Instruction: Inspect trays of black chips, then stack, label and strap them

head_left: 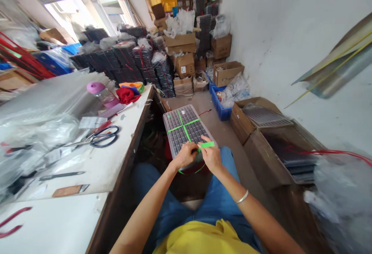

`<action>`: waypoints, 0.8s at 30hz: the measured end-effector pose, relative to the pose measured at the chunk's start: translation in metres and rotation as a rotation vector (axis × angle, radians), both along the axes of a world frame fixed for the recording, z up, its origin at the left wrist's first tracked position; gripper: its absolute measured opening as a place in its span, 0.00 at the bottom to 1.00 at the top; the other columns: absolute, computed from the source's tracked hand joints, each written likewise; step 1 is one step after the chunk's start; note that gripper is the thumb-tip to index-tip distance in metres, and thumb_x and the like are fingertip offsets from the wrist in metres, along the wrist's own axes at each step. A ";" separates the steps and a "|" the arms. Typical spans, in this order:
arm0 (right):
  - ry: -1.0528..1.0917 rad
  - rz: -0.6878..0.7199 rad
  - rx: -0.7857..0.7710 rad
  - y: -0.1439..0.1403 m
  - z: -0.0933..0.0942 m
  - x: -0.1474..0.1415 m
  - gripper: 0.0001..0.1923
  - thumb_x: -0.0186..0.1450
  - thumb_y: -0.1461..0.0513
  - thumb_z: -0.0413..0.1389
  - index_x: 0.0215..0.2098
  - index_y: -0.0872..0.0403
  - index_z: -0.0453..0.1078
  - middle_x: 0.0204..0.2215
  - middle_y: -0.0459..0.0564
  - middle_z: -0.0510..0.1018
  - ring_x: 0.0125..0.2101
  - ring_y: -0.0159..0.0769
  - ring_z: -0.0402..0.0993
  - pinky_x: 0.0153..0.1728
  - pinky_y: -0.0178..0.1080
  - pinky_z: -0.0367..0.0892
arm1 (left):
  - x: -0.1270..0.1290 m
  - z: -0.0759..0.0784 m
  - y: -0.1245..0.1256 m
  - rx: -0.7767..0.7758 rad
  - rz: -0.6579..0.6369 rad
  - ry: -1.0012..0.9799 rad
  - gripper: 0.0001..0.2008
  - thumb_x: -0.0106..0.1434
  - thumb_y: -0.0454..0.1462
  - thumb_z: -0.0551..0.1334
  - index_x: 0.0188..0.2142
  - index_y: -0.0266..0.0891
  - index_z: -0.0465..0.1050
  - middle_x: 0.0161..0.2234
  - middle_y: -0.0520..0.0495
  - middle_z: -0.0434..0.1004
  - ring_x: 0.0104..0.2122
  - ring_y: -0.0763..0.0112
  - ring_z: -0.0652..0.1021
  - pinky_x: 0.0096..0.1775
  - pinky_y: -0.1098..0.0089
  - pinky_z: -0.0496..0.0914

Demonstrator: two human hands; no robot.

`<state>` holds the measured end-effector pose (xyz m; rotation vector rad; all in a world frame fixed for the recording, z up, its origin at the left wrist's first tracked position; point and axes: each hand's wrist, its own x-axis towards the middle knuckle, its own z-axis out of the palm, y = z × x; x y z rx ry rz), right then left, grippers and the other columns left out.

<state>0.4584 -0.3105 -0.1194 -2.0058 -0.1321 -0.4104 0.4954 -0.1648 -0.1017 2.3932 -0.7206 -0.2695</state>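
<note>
A stack of clear plastic trays (171, 124) filled with small dark parts stands before my knees. Green strapping (182, 119) crosses over its top. At the near edge of the stack, my left hand (187, 154) has its fingers curled in a pinch on the strap. Close beside it, my right hand (212, 157) grips the same strap between thumb and fingers, its index finger stretched forward. A flat green strap end (207, 144) sticks out over the right hand. Below the hands, a thin green loop hangs against the near side of the stack. The fingertips partly hide the strap.
On the workbench (122, 161) at left lie scissors (105, 136), a wooden-handled blade (69, 190), red-handled pliers (13, 223) and plastic bags. Cardboard boxes (247, 120) and a blue crate (222, 108) line the right wall. Tray stacks (148, 66) stand at the back.
</note>
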 end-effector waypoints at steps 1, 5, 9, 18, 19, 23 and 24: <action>0.011 -0.008 -0.041 0.000 0.002 0.006 0.13 0.66 0.58 0.50 0.29 0.53 0.73 0.41 0.55 0.76 0.41 0.40 0.72 0.44 0.40 0.65 | -0.001 0.001 0.000 0.008 -0.008 0.006 0.12 0.64 0.41 0.60 0.41 0.35 0.71 0.41 0.46 0.74 0.40 0.66 0.75 0.44 0.58 0.71; 0.066 -0.067 -0.153 0.007 0.002 0.018 0.11 0.66 0.59 0.51 0.30 0.53 0.73 0.25 0.52 0.76 0.29 0.38 0.73 0.34 0.37 0.64 | -0.001 0.003 -0.001 0.005 0.022 0.029 0.12 0.65 0.42 0.59 0.41 0.35 0.71 0.39 0.47 0.74 0.38 0.68 0.76 0.41 0.61 0.72; 0.102 -0.123 -0.165 0.015 -0.011 0.001 0.17 0.68 0.62 0.45 0.51 0.57 0.66 0.26 0.51 0.77 0.25 0.38 0.72 0.29 0.37 0.63 | 0.006 0.003 -0.002 -0.026 0.089 0.069 0.13 0.65 0.43 0.58 0.41 0.34 0.71 0.37 0.48 0.74 0.34 0.69 0.76 0.37 0.65 0.73; 0.113 -0.149 -0.166 0.025 -0.031 -0.017 0.11 0.66 0.62 0.46 0.38 0.55 0.69 0.33 0.53 0.78 0.31 0.38 0.74 0.34 0.36 0.64 | 0.012 -0.003 0.000 -0.145 0.140 0.079 0.12 0.66 0.43 0.57 0.40 0.34 0.70 0.31 0.51 0.73 0.27 0.75 0.74 0.32 0.68 0.72; 0.118 -0.156 -0.164 0.026 -0.030 -0.014 0.10 0.65 0.61 0.46 0.37 0.55 0.69 0.33 0.53 0.78 0.32 0.38 0.73 0.35 0.36 0.63 | 0.010 -0.002 0.002 -0.163 0.129 0.069 0.12 0.67 0.42 0.56 0.41 0.34 0.69 0.32 0.50 0.73 0.28 0.75 0.74 0.32 0.68 0.72; 0.174 -0.179 -0.146 0.026 -0.031 -0.004 0.11 0.63 0.63 0.48 0.29 0.54 0.71 0.25 0.51 0.77 0.27 0.37 0.72 0.30 0.35 0.62 | -0.002 0.000 0.012 -0.196 0.034 0.015 0.10 0.66 0.38 0.58 0.45 0.35 0.69 0.37 0.48 0.74 0.36 0.70 0.75 0.40 0.63 0.71; 0.189 -0.167 -0.139 0.025 -0.032 -0.002 0.11 0.62 0.64 0.49 0.26 0.54 0.70 0.23 0.50 0.76 0.25 0.36 0.71 0.28 0.34 0.61 | -0.004 0.001 0.013 -0.189 0.015 0.000 0.10 0.65 0.37 0.59 0.45 0.35 0.69 0.38 0.48 0.74 0.38 0.68 0.75 0.43 0.61 0.71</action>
